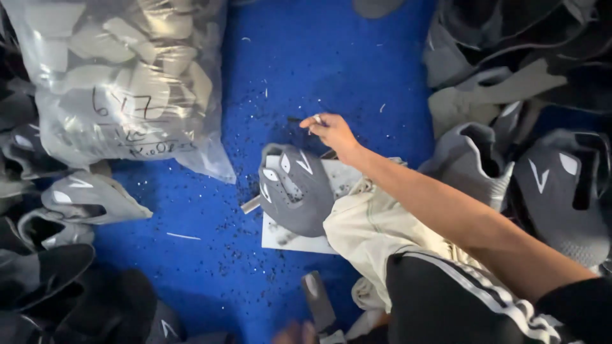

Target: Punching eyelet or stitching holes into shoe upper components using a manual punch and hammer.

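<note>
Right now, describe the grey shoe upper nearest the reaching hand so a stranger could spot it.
Start at the blue floor, mid-frame. A white board lies there, and the grey shoe upper sits on it, just below the right hand. Unlike the piled uppers at the sides, it lies alone.

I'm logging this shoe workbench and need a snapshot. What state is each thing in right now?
Right hand: stretched over the blue surface, fingertips pinching a small pale piece.
Left hand: at the bottom edge, blurred, beside a dark tool; grip unclear.
Grey shoe upper: lying on a white board, unheld.
Clear plastic bag: full of pale cut pieces, lying on its side.
Grey uppers: piled loosely at right.
</note>
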